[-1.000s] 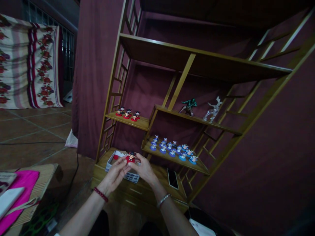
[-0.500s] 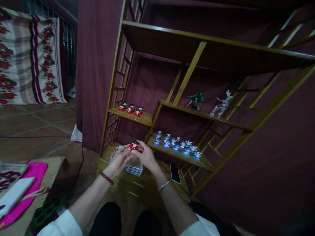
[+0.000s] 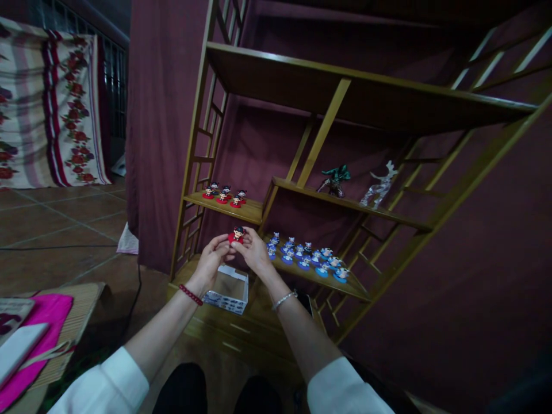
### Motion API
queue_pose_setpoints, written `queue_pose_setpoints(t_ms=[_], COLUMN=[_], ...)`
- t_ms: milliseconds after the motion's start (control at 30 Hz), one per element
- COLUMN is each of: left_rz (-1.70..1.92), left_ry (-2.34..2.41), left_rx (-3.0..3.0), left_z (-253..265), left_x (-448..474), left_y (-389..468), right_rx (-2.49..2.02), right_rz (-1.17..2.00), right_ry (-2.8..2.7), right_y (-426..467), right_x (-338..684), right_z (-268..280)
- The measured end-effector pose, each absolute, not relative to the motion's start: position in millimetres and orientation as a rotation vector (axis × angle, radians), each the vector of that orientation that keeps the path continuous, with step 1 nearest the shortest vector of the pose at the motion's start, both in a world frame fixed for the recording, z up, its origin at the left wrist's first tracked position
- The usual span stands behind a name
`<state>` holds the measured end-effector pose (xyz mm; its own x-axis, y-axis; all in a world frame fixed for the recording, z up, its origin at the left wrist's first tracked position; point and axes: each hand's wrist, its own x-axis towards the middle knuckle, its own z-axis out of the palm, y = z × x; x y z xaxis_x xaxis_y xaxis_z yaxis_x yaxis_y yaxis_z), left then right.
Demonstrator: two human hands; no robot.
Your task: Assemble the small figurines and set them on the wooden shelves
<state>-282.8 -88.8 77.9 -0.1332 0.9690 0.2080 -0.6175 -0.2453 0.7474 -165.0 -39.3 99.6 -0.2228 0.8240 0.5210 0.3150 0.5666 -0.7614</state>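
Between my two hands I hold a small figurine [image 3: 237,234] with black hair, a red body and a red base, upright and facing me. The fingers of my left hand [image 3: 211,259] grip its left side. My right hand [image 3: 256,253] pinches it from the right. Just below my hands is a white patterned open box [image 3: 228,293] on the cabinet's lower surface. Several similar red figurines [image 3: 222,195] stand in rows on the left shelf [image 3: 245,214], a little above and behind my hands. To the right, several blue and purple figurines [image 3: 304,261] stand on the lower shelf [image 3: 347,284].
On the middle-right shelf stand a green-caped figure [image 3: 335,181] and a clear deer ornament [image 3: 379,187]. A phone [image 3: 305,302] lies partly hidden behind my right forearm. A low table [image 3: 81,310] at the left bears a pink item [image 3: 54,313]. Wooden uprights [image 3: 323,132] divide the shelving.
Both hands have risen slightly with the red figurine, toward the left shelf's height. More of the box shows below them. The view has shifted slightly.
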Motion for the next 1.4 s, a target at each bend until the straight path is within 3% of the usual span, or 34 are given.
queue_pose_setpoints(t_ms=[467, 767, 1400], left_rz=[1.850, 1.595, 1.107], left_ry=[1.019, 1.411, 1.568], left_rx=[1.583, 2.204, 2.521], left_z=[105.4, 123.8, 133.7], left_x=[-292.4, -299.5, -306.0], left_y=[-23.1, 3.6, 19.1], right_rx=[-1.195, -1.442, -1.787], right_rz=[0.217, 0.080, 0.075], right_ry=[-1.871, -1.857, -1.781], right_y=[-0.9, 23.0, 58.1], right_x=[-173.3, -177.0, -188.0], right_z=[158.7, 176.6, 182.6])
